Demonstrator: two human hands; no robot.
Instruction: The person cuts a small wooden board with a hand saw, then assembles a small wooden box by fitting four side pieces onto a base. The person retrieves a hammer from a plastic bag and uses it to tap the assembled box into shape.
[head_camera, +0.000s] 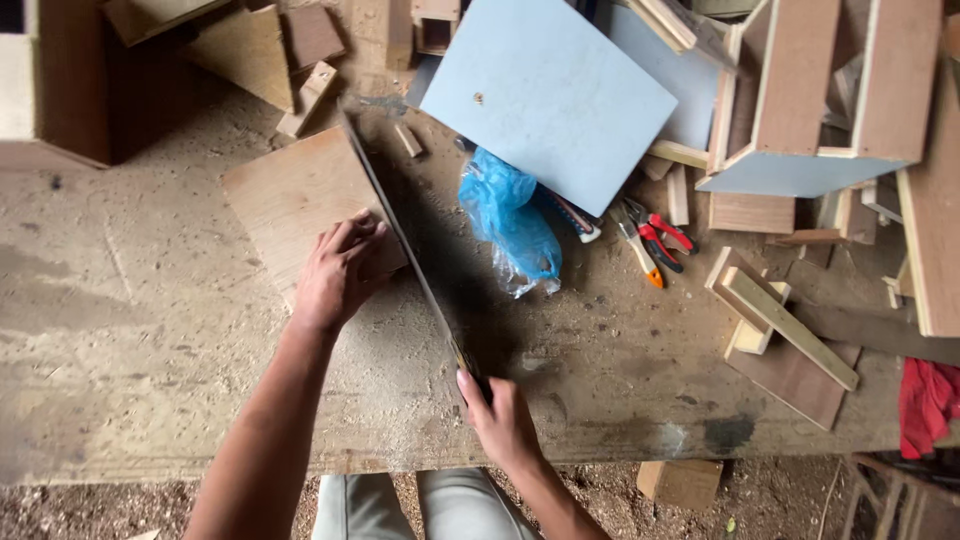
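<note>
Dusty workbench (130, 380), offcuts all round. My left hand (340, 270) flat on plywood board (295, 195), fingers spread, pinning it near bench centre-left. My right hand (500, 420) closed round handle of handsaw (400, 230), blade running along board's right edge. Blue plastic bag (515, 225) and pliers (650, 240) just beside. Advice to self: keep blade aligned with edge, fingers off saw line, long even strokes.

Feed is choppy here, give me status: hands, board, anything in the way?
Left hand flat on plywood board. Right hand grips handsaw along board's edge. Blue plastic bag lies right of blade, apart.
</note>
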